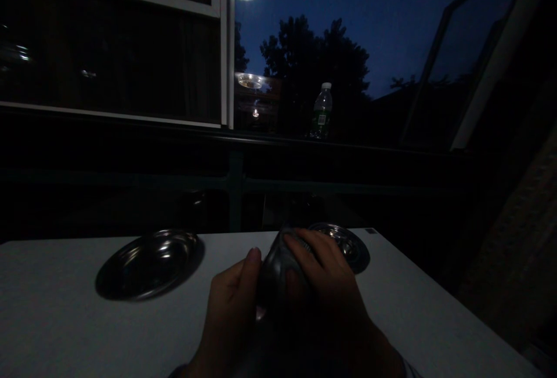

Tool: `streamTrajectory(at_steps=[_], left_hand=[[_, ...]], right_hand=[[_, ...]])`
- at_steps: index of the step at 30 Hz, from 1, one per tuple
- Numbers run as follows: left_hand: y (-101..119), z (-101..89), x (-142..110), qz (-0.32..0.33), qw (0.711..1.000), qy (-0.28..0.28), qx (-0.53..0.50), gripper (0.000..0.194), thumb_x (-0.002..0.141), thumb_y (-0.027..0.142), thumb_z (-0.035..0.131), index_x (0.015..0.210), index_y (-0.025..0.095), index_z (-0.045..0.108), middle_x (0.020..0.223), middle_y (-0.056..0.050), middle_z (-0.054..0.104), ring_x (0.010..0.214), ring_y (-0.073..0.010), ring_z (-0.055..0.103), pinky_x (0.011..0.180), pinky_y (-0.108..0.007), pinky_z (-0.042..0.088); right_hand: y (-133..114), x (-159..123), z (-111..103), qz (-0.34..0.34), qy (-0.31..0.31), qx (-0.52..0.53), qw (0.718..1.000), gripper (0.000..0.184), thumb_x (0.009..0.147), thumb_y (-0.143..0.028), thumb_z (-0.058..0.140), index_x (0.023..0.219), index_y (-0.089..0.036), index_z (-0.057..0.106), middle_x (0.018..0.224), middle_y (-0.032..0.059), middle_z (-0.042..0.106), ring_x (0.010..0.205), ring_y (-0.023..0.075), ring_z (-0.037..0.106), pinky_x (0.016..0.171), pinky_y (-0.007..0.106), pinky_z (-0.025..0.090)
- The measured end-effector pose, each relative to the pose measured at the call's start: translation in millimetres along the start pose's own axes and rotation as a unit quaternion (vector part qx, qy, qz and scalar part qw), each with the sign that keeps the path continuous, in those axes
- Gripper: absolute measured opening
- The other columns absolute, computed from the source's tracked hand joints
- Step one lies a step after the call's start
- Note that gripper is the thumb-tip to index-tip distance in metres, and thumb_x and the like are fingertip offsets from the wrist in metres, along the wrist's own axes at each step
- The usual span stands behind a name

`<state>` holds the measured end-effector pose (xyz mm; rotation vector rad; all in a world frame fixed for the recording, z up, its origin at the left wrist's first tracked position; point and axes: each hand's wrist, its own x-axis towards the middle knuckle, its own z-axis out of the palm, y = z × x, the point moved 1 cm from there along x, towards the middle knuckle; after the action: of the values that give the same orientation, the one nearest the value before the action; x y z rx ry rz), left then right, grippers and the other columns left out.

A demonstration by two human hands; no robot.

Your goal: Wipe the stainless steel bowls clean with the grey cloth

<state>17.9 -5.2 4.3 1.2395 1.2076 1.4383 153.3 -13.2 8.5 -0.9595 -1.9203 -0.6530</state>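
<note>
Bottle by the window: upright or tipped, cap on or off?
Upright, cap on: the bottle stands on end, narrowing upward, and its white cap shows at the top.

Left fingers (227, 278) and right fingers (321, 247) curled

We find room above the table (56, 326) between the left plate (148, 265) and the left hand (230, 297); the right plate (351, 244) obstructs passage just beyond the right hand (326, 273).
</note>
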Motion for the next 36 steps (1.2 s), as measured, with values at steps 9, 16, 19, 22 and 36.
streamTrajectory(at_steps=[9, 16, 19, 22, 36], left_hand=[[-1.2, -2.7, 0.2, 0.001, 1.0, 0.004, -0.016, 0.047, 0.072, 0.055, 0.046, 0.042, 0.019, 0.041, 0.037, 0.005, 0.037, 0.035, -0.0088, 0.035, 0.034, -0.021, 0.029], [0.5, 2.1, -5.6, -0.018, 1.0, 0.02, -0.012, 0.046, 0.074, 0.05, 0.045, 0.041, 0.019, 0.039, 0.04, 0.005, 0.036, 0.038, -0.0081, 0.034, 0.037, -0.021, 0.028], [-1.0, -0.9, -1.3, -0.002, 1.0, 0.013, -0.013, 0.045, 0.073, 0.052, 0.046, 0.042, 0.019, 0.04, 0.041, 0.005, 0.036, 0.039, -0.0084, 0.033, 0.036, -0.021, 0.028], [-2.9, -3.3, 1.8, 0.009, 1.0, 0.01, 0.0, 0.046, 0.072, 0.054, 0.045, 0.042, 0.02, 0.038, 0.039, 0.005, 0.034, 0.038, -0.0088, 0.032, 0.035, -0.022, 0.027], [7.3, -8.0, 5.3, -0.01, 0.999, 0.017, -0.048, 0.047, 0.077, 0.053, 0.039, 0.045, 0.021, 0.049, 0.04, 0.002, 0.049, 0.039, -0.0127, 0.043, 0.044, -0.025, 0.039]], right_hand=[[-10.7, 1.3, -1.8, -0.078, -0.01, 0.032, 0.996, 0.027, 0.083, -0.024, 0.047, 0.108, -0.017, 0.055, 0.107, 0.0078, 0.058, 0.098, 0.0221, 0.05, 0.08, 0.037, 0.044], [6.4, -1.6, -1.6, -0.002, -0.015, -0.006, 1.0, 0.034, 0.084, -0.022, 0.041, 0.115, -0.012, 0.052, 0.112, 0.0129, 0.054, 0.101, 0.0242, 0.048, 0.083, 0.042, 0.044], [-10.3, -2.3, 2.8, -0.034, 0.002, 0.023, 0.999, 0.028, 0.084, -0.024, 0.045, 0.108, -0.016, 0.057, 0.109, 0.0098, 0.057, 0.102, 0.0236, 0.048, 0.083, 0.041, 0.044], [-13.7, -1.4, 3.9, -0.037, -0.006, 0.03, 0.999, 0.027, 0.084, -0.026, 0.045, 0.107, -0.018, 0.058, 0.107, 0.0083, 0.058, 0.1, 0.023, 0.049, 0.081, 0.039, 0.044], [-27.7, -2.2, 8.2, -0.087, -0.043, 0.039, 0.995, 0.034, 0.081, -0.018, 0.047, 0.115, -0.015, 0.052, 0.112, 0.0081, 0.057, 0.104, 0.0218, 0.046, 0.082, 0.038, 0.045]])
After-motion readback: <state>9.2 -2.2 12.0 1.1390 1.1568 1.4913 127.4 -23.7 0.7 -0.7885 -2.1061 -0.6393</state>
